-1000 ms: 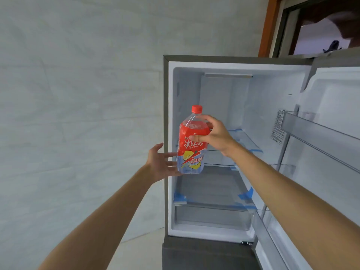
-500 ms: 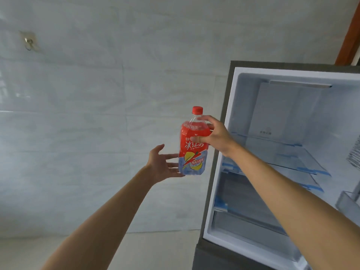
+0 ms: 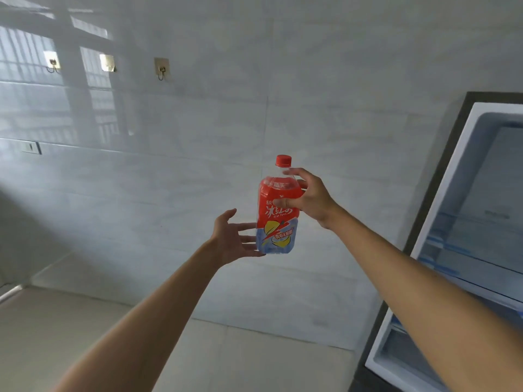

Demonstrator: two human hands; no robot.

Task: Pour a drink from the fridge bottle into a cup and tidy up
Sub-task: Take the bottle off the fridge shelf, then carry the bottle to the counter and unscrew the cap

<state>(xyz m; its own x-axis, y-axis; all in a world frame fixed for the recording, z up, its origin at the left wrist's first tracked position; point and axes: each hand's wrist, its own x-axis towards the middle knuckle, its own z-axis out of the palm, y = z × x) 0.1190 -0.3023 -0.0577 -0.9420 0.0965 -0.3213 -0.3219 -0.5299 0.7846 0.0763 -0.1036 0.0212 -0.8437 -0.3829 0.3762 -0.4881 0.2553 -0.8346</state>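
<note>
A plastic ice tea bottle [image 3: 276, 222] with a red cap and a red, blue and yellow label stands upright in the air in front of the white tiled wall. My right hand [image 3: 307, 199] grips it around the upper body, thumb on the front of the label. My left hand [image 3: 235, 239] is spread open, palm up, just left of the bottle's base, fingertips at or very near it. The open fridge [image 3: 441, 250] is at the right edge, its white inside and glass shelves visible. No cup is in view.
The glossy tiled wall [image 3: 198, 137] carries three adhesive hooks [image 3: 162, 68] at upper left and a switch plate [image 3: 31, 147] at the left. A beige surface [image 3: 85, 329] lies below, meeting the wall.
The view has swung left, so the fridge slid to the right edge and the hooks came into view. The bottle, held in my right hand, has left the fridge front; my left hand stays under its base.
</note>
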